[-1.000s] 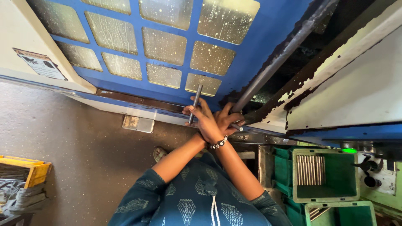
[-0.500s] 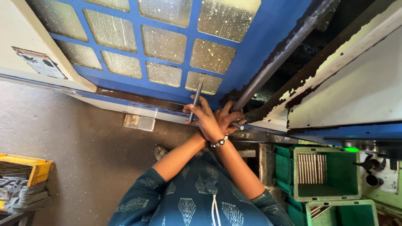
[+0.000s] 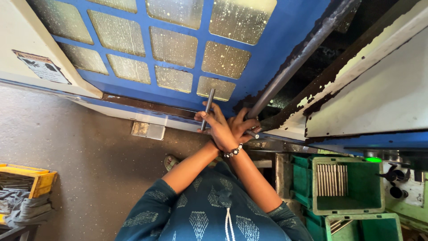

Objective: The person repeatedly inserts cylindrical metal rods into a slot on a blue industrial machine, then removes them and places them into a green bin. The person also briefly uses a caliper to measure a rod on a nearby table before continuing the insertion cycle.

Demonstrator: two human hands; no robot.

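My forearms cross in front of a blue machine door (image 3: 276, 49) with grimy window panes. My right hand (image 3: 217, 126), a beaded bracelet on its wrist, lies on top and grips a thin grey metal rod (image 3: 207, 106) that points up against the door. My left hand (image 3: 245, 125) is partly hidden beneath it. Its fingers curl by the foot of a long grey bar handle (image 3: 294, 58), around the end of a second short rod (image 3: 253, 133).
Green plastic bins (image 3: 370, 203) at lower right hold several metal rods (image 3: 332, 179). A green lamp (image 3: 373, 159) glows on a control panel with knobs (image 3: 394, 180). A yellow crate (image 3: 42, 178) sits at lower left on the speckled concrete floor. A rusty white machine panel (image 3: 379, 93) is on the right.
Both hands stay at the door's lower edge with the same grip. Only the view has shifted slightly.
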